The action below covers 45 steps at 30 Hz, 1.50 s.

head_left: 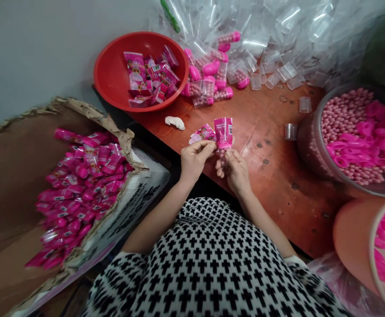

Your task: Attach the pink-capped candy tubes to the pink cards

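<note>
My right hand (237,171) is closed around a small clear cup of pink beads (224,159). A printed pink plastic sleeve (223,131) stands up over the top of the cup, its upper end flat. Thumb and fingers of my left hand (194,160) are pinched together right beside the sleeve's left edge; what is between them, if anything, is hidden. Just behind the left fingertips, another flat printed pink sleeve (205,132) lies on the reddish-brown table (265,185).
A red bowl (104,75) holds more sleeves. Bead-filled cups (208,86) and clear empty cups (287,70) lie at the back. Crumpled white material (174,122) sits near the edge. Left is a cardboard box (7,176) of wrapped pieces; right, a bead tub (311,132) and peach bucket (353,237).
</note>
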Tool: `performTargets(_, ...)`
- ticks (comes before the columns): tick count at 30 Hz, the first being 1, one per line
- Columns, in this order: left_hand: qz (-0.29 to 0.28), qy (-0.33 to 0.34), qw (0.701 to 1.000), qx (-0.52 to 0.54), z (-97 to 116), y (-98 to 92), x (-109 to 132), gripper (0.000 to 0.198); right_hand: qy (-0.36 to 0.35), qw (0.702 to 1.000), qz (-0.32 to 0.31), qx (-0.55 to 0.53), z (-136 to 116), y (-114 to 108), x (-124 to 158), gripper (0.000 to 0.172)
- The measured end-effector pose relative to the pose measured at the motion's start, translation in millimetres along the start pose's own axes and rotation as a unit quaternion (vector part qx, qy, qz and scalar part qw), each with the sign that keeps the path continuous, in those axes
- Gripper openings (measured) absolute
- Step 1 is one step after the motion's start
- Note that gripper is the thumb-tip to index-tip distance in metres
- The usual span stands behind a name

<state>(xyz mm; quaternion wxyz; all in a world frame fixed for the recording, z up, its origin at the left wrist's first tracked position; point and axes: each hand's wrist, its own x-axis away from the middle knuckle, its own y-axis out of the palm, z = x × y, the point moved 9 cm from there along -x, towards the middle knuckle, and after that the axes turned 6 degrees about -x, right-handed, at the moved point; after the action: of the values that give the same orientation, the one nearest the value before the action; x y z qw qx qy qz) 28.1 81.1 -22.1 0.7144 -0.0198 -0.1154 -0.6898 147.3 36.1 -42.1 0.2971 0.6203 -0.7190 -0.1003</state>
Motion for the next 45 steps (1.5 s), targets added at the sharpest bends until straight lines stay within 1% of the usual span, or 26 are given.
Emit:
performTargets(3, 0.013, 0.063, 0.990, -0.128, 13.3, -4.2, 1.1, 0.014, 0.004, 1.000, 0.001, -0.002, 0.8, -1.2, -0.7, 0.029)
performTargets(5, 0.018, 0.088, 0.980, -0.178, 20.1, -4.1, 1.3, 0.013, -0.001, 1.000, 0.003, -0.001, 0.7, -1.8, -0.7, 0.028)
performTargets(7, 0.017, 0.097, 0.974, -0.203, 23.7, -2.9, 0.9, 0.013, -0.010, 1.000, 0.003, 0.007, 0.3, -2.0, -0.3, 0.027)
performTargets(10, 0.011, 0.084, 0.974, -0.212, 23.7, -2.0, -0.5, 0.015, -0.028, 0.999, 0.005, 0.036, -1.7, -2.8, 1.1, 0.025)
performTargets(12, 0.006, 0.069, 0.977, -0.203, 22.4, -2.0, -1.3, 0.015, -0.039, 0.997, 0.009, 0.059, -3.5, -3.6, 2.1, 0.025)
performTargets(14, -0.001, 0.043, 0.984, -0.170, 18.8, -2.0, -2.2, 0.015, -0.047, 0.996, 0.013, 0.077, -4.8, -4.0, 2.9, 0.026)
performTargets(17, -0.020, -0.029, 0.995, -0.088, 6.4, -0.3, -2.8, 0.015, -0.051, 0.995, 0.016, 0.088, -5.5, -3.7, 3.2, 0.026)
performTargets(20, -0.049, -0.088, 0.995, -0.016, -4.7, 4.8, -1.9, 0.016, -0.052, 0.995, 0.012, 0.081, -4.8, -3.0, 2.6, 0.025)
performTargets(24, -0.065, -0.091, 0.994, 0.013, -6.7, 6.6, -2.5, 0.018, -0.049, 0.996, 0.003, 0.074, -3.5, -2.4, 1.9, 0.023)
performTargets(28, -0.068, -0.090, 0.993, 0.013, -4.2, 6.1, -3.2, 0.019, -0.047, 0.996, 0.003, 0.078, -3.4, -2.6, 2.3, 0.024)
performTargets(33, -0.067, -0.112, 0.991, 0.022, -3.1, 7.5, -2.0, 0.016, -0.063, 0.994, 0.012, 0.093, -5.9, -2.1, 4.5, 0.025)
performTargets(36, -0.057, -0.086, 0.995, 0.002, 0.2, 6.9, -1.8, 0.012, -0.074, 0.992, 0.011, 0.104, -7.0, -0.9, 6.1, 0.025)
performTargets(40, -0.040, -0.011, 0.997, -0.071, 12.2, 4.1, -0.4, 0.011, -0.087, 0.989, 0.010, 0.119, -7.9, 0.0, 7.4, 0.024)
performTargets(45, -0.019, 0.073, 0.982, -0.173, 29.0, 2.0, 3.0, 0.013, -0.083, 0.990, 0.018, 0.115, -5.4, -0.8, 7.4, 0.025)
